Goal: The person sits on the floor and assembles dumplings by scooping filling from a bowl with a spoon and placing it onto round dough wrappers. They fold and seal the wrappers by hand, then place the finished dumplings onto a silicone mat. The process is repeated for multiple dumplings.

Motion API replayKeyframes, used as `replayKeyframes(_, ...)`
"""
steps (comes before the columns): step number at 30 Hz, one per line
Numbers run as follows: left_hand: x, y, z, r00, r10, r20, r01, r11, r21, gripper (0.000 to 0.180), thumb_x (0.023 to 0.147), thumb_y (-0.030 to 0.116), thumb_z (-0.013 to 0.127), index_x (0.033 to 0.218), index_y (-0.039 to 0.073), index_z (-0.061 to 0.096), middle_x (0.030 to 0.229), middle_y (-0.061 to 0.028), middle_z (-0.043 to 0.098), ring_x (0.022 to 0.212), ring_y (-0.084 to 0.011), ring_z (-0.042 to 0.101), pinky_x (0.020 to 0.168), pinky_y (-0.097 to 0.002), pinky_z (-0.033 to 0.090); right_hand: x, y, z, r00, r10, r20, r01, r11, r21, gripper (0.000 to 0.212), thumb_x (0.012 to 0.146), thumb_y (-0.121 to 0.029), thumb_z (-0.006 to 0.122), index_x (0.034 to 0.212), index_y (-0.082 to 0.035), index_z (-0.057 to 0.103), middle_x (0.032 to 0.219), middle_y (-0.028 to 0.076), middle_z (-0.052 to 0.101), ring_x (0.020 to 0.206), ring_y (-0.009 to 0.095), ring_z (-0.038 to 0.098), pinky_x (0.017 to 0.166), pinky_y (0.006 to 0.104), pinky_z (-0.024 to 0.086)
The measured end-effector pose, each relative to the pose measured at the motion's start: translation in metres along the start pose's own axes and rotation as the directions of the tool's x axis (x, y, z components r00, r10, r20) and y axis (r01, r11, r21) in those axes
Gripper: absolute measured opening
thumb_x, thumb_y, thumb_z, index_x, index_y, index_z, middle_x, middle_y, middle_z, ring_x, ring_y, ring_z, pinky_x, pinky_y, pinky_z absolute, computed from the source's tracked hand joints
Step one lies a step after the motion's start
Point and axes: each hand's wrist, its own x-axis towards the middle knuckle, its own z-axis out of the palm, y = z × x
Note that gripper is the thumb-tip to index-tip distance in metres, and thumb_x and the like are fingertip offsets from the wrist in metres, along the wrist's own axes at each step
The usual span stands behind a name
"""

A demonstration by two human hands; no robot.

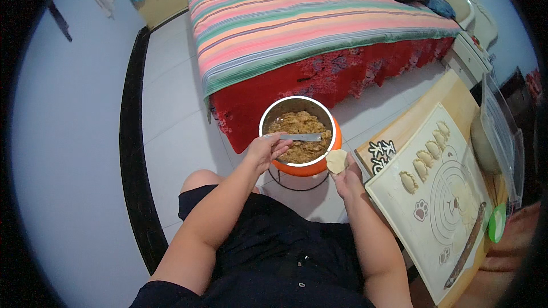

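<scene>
A: Where was the L hand (267,152)?

B: At left, by the rim of the orange pot (311,169). Its fingers were closed round a flat metal utensil (303,137), w/ the blade above the brown mixture (299,122).

A: And the R hand (350,179)?

B: Just right of the pot. Its fingers held a dough round (337,161) near the rim; the exact grip one couldn't tell.

A: What could go wrong?

B: If the blade tipped outside the rim, mixture could drop on the floor. Pressed too hard, the thin dough could tear. Further right, the dumplings (421,168) lay close on the mat (394,194), so they could stick, esp. if damp. The rolling pin (466,245) could roll if bumped.

A: Hard to see?

B: The utensil's handle, mostly in the palm; also the pot's bottom, and the dough's underside.
</scene>
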Motion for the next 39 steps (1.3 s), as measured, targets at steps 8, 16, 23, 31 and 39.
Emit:
replayKeyframes(8,-0.055,0.014,0.029,0.971,0.169,0.166,-0.225,0.882,0.413,0.031,0.094,0.019,0.045,0.115,-0.003,0.053,0.100,-0.0151,0.063,0.093,-0.0180,0.062,0.079,-0.0258,0.051,0.003,-0.003,0.017,0.994,0.031,0.101,-0.044,0.991,0.130,0.049,0.098,-0.037,0.023,0.128,-0.001,0.034,0.128,0.016,0.044,0.115,0.029,0.047,0.097,0.0424,0.040)
replayKeyframes(16,-0.076,0.004,0.029,0.714,0.411,0.567,-0.697,0.334,0.634,0.022,0.087,0.007,0.054,0.107,0.004,0.062,0.104,-0.0097,0.065,0.095,-0.0162,0.062,0.083,-0.0276,0.049,-0.003,-0.009,0.020,0.991,0.057,0.123,-0.073,0.989,0.130,0.037,0.098,-0.027,0.028,0.127,-0.007,0.038,0.128,0.012,0.045,0.112,0.025,0.049,0.090,0.0394,0.045)
replayKeyframes(23,-0.070,0.007,0.024,0.848,0.373,0.376,-0.518,0.733,0.441,0.025,0.093,0.014,0.047,0.109,-0.001,0.059,0.100,-0.0134,0.064,0.092,-0.0195,0.063,0.082,-0.0295,0.050,-0.010,-0.011,0.028,0.987,0.070,0.145,-0.082,0.994,0.073,0.054,0.097,-0.041,0.021,0.130,0.000,0.032,0.128,0.017,0.042,0.115,0.027,0.046,0.094,0.0389,0.044)
replayKeyframes(31,-0.057,0.008,0.022,0.944,0.260,0.203,-0.327,0.817,0.475,0.033,0.093,0.024,0.048,0.112,-0.002,0.055,0.097,-0.0139,0.064,0.090,-0.0184,0.063,0.076,-0.0289,0.052,-0.014,-0.012,0.033,0.988,0.108,0.114,-0.114,0.992,0.049,0.044,0.098,-0.035,0.024,0.127,-0.004,0.036,0.126,0.012,0.045,0.113,0.025,0.048,0.089,0.0401,0.047)
replayKeyframes(39,-0.031,0.014,0.019,0.949,0.314,0.002,-0.300,0.905,0.302,0.033,0.092,0.022,0.050,0.113,-0.003,0.055,0.092,-0.0123,0.065,0.083,-0.0143,0.064,0.069,-0.0223,0.051,-0.005,-0.005,0.005,0.996,-0.077,-0.051,0.081,0.993,0.084,0.039,0.096,-0.031,0.032,0.126,-0.006,0.035,0.126,0.013,0.043,0.112,0.027,0.048,0.089,0.0446,0.046)
